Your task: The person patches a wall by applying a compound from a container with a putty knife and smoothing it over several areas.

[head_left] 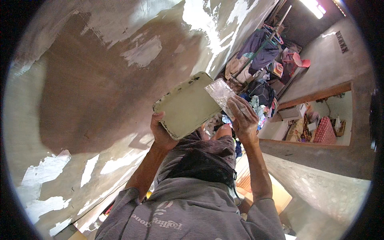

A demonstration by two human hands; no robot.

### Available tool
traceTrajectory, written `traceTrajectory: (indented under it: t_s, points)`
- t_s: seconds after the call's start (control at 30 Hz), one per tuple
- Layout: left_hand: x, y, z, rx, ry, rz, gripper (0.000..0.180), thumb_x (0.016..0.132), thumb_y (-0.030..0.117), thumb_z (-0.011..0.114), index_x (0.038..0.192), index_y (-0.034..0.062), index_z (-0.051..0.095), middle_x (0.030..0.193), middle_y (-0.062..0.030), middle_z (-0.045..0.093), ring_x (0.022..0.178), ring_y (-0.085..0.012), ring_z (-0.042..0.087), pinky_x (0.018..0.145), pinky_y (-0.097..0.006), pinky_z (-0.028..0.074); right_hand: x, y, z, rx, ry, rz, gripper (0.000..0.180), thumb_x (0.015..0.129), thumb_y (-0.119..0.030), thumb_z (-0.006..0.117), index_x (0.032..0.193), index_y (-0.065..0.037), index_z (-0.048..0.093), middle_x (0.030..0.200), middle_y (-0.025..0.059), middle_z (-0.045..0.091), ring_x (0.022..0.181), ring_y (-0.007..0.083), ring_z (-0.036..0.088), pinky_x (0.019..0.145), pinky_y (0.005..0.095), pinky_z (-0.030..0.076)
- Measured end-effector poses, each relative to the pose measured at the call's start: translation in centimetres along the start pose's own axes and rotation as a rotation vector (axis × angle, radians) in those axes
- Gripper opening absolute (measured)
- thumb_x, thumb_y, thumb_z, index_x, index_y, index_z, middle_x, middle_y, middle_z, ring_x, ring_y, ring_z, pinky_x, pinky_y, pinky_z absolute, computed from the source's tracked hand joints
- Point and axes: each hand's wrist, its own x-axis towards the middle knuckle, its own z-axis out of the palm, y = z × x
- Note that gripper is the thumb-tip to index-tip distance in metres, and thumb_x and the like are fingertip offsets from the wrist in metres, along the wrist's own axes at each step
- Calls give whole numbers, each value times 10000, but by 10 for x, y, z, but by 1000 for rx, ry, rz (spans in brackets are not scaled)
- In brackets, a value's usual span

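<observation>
Tray (186, 109), head view: aloft near centre, gripped at its lower-left edge by the left hand (163, 134); right hand (243, 117) clasps a flat scraper (219, 92) overlapping its right edge, contact unclear. Best, I'd judge: steady tray, scraper drawn flat along rim.

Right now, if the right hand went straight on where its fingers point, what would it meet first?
Past the flat scraper it holds, the right hand would probably meet the patchily plastered wall, though depth is unclear; the scraper overlaps the tray in view.
</observation>
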Motion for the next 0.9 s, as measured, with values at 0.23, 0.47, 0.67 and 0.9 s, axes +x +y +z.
traceTrajectory:
  t_s: [0.23,0.47,0.67,0.9]
  points:
    - [-4,-3,1,11,-7,0,683,723,400,542,1293,65,370,1247,-167,458,1099,-354,491,882,-522,442,-6,11,3,-112,5,-21,448,631,-32,594,1079,-36,586,1079,142,594,1022,319,571,891,426,457]
    - [-7,-3,2,62,43,45,675,699,377,545,1282,73,391,1241,-166,461,1092,-346,494,894,-500,436,-10,16,6,-206,66,80,386,662,-6,606,1047,-28,597,1016,144,617,956,326,596,810,387,488]
    - [-9,0,8,13,23,78,680,690,370,553,1283,78,394,1249,-170,459,1096,-350,493,902,-507,430,-25,34,5,457,358,690,110,834,-80,587,904,-11,637,834,97,640,701,171,596,630,286,474]
    - [-3,1,4,27,-1,89,668,706,356,541,1279,47,389,1232,-163,483,1095,-328,511,906,-485,440,-9,11,-21,1344,529,1042,153,812,-25,585,949,34,620,907,83,637,650,96,548,535,227,425]
